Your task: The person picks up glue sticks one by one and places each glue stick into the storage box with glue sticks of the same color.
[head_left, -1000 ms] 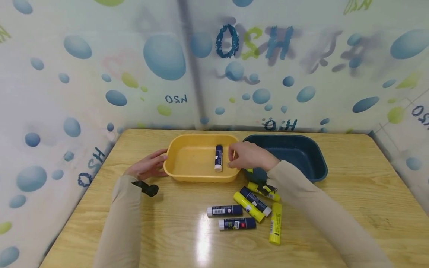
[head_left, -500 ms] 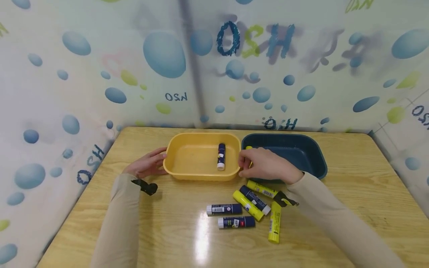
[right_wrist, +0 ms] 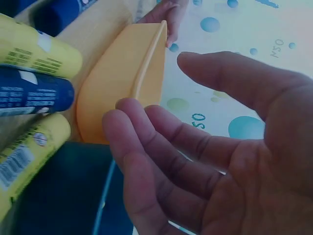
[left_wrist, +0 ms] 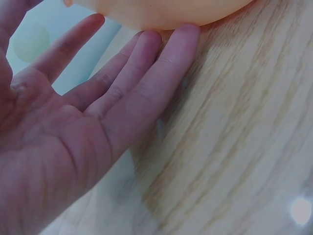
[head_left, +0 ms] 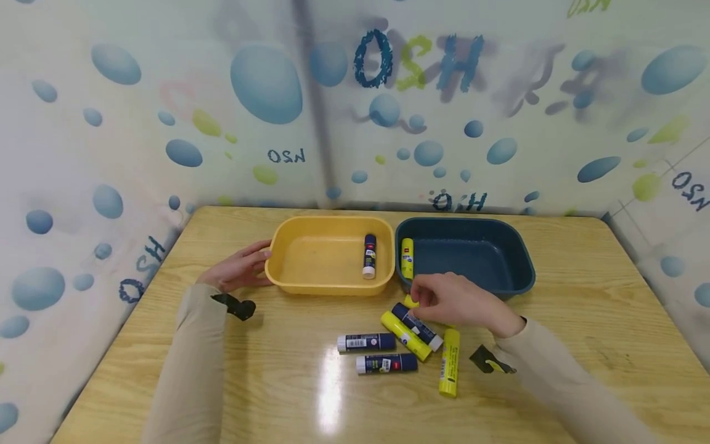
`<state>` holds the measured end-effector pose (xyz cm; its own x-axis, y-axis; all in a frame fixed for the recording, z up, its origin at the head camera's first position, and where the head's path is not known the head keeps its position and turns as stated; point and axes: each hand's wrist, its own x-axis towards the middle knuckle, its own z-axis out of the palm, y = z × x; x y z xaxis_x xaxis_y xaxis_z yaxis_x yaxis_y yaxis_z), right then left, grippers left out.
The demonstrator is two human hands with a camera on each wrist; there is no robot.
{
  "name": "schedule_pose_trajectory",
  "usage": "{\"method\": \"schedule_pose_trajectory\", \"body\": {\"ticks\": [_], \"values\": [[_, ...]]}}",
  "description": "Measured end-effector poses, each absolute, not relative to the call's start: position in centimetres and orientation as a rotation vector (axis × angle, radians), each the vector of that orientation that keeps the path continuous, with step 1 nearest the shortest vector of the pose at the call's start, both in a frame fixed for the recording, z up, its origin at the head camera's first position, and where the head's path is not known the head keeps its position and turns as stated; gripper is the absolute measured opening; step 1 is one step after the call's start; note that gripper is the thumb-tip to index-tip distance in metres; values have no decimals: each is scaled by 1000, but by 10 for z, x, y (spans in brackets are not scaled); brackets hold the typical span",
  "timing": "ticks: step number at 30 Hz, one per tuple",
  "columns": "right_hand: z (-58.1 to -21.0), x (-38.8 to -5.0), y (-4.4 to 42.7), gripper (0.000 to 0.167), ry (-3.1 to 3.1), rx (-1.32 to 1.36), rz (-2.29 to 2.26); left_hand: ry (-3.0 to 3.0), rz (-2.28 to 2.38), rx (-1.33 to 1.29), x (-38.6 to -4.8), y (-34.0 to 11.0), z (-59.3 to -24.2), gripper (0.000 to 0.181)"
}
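My right hand [head_left: 457,300] hangs over a navy glue stick [head_left: 418,328] in front of the yellow bin [head_left: 330,290]

The navy stick lies aslant, off the yellow bin's near right corner. My right fingers are loosely bent with the thumb well apart, pinching nothing. Just beside that stick, on its bin-ward side, a half-hidden yellow stick [head_left: 410,301] lies partly under my hand; a second yellow one [head_left: 405,335] lies alongside it on the other. Farther out from the yellow bin, toward me, are two more navy sticks [head_left: 386,364] and a third yellow stick [head_left: 449,362].

My left hand [head_left: 238,268] has its fingers stretched out, tips against the yellow bin's left wall. Inside the bin, near its right end, lies another navy stick [head_left: 369,256]. Just right of the bin, a dark blue bin [head_left: 471,265] holds a yellow stick at its left end. Beyond the bin, behind the wooden table [head_left: 266,364], hangs a droplet-printed sheet [head_left: 194,92].
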<state>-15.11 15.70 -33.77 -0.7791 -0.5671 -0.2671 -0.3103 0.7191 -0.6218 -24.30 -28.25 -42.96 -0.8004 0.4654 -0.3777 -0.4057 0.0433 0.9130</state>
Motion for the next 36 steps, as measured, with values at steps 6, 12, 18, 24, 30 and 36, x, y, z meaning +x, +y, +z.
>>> {"method": "schedule_pose_trajectory", "body": {"ticks": [6,12,18,24,30,36], "values": [[-345,-141,166,20,2464,-703,-823,1732,1808,39,-244,-283,-430,64],[-353,-131,178,21,2446,-687,-832,1731,1807,44,-243,-282,-431,63],[-363,-122,189,22,2483,-720,-807,1710,1812,26,-243,-281,-429,63],[-374,-115,197,20,2475,-729,-789,1693,1826,2,-243,-281,-429,64],[-380,-107,203,20,2406,-839,-800,1703,1818,7,-243,-282,-429,64],[-383,-97,203,24,2392,-870,-707,1708,1813,24,-243,-281,-428,64]]}}
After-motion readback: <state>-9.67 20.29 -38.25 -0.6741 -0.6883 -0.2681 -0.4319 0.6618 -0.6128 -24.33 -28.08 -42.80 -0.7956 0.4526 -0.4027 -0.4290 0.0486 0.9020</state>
